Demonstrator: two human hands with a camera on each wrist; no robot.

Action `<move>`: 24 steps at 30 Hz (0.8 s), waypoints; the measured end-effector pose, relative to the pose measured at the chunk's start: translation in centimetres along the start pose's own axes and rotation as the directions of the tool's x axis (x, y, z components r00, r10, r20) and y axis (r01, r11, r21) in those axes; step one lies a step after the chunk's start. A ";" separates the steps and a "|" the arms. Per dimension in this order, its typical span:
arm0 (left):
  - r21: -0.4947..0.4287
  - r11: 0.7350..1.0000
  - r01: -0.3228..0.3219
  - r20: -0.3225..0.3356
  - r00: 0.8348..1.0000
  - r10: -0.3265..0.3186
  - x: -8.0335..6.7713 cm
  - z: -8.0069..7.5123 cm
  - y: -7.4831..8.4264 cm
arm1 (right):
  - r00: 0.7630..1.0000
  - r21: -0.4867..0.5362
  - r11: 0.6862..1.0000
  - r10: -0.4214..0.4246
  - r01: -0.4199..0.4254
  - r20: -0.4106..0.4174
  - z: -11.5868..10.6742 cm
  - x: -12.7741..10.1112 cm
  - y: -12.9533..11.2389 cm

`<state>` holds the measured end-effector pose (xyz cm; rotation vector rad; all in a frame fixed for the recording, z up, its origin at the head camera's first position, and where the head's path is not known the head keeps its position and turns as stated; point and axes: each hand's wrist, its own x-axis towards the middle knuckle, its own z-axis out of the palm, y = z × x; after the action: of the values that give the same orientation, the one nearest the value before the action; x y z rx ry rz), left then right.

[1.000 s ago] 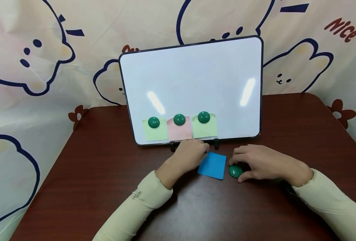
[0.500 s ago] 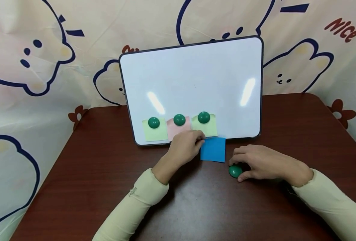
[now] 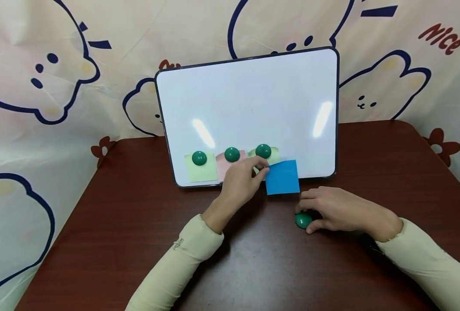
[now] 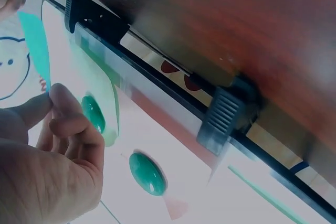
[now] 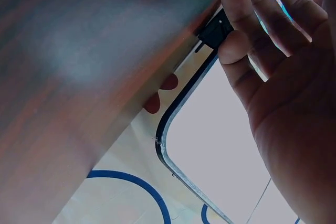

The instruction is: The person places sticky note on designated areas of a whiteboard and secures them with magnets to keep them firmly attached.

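A white magnetic board (image 3: 249, 99) stands upright at the back of the brown table (image 3: 136, 224). Along its lower edge a green note (image 3: 200, 172), a pink note (image 3: 224, 170) and another green note (image 3: 273, 153) each hang under a green magnet (image 3: 199, 158). My left hand (image 3: 264, 167) pinches a blue sticky note (image 3: 282, 177) by its left edge and holds it against the board's lower right part; the note (image 4: 35, 45) shows edge-on in the left wrist view. My right hand (image 3: 309, 216) rests on the table, its thumb and fingers curled round a loose green magnet (image 3: 303, 220).
A cartoon-print cloth (image 3: 59, 86) hangs behind the table. The board's black stand clips (image 4: 226, 114) sit at its bottom edge. The table's right corner (image 3: 440, 155) and left edge (image 3: 59, 224) are near.
My left hand has lifted the blue note off the table and moved it up and right onto the board's lower edge. The right hand has stayed on the loose magnet.
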<state>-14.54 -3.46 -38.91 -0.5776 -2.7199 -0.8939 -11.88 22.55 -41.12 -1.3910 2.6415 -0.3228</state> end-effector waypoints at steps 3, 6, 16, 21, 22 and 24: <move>-0.029 1.000 0.000 -0.038 0.999 -0.002 0.4 0.4 0.2 | 1.000 -0.001 1.000 0.000 0.000 0.000 0.0 0.0 0.0; -0.036 0.999 -0.001 -0.066 0.998 -0.001 0.9 0.7 0.5 | 1.000 -0.001 1.000 -0.004 0.004 -0.005 0.0 0.0 0.0; -0.031 0.999 -0.018 -0.156 0.988 0.013 2.2 2.0 1.6 | 1.000 -0.011 1.000 -0.017 0.016 -0.014 0.1 0.0 0.2; 0.007 1.000 -0.013 -0.174 0.985 0.014 3.0 2.6 2.0 | 1.000 -0.004 1.000 -0.013 0.012 -0.007 0.2 0.1 0.2; 0.019 1.000 -0.010 -0.175 0.984 0.013 3.1 2.8 2.1 | 1.000 -0.003 1.000 -0.011 0.011 -0.005 0.2 0.1 0.2; 0.037 0.999 0.001 -0.175 0.985 0.005 3.5 3.0 2.3 | 1.000 0.004 1.000 -0.006 0.006 0.001 0.2 0.0 0.2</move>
<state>-16.92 1.14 -38.96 -0.4707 -2.5723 -0.8489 -12.02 22.64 -41.32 -1.3980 2.6349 -0.3288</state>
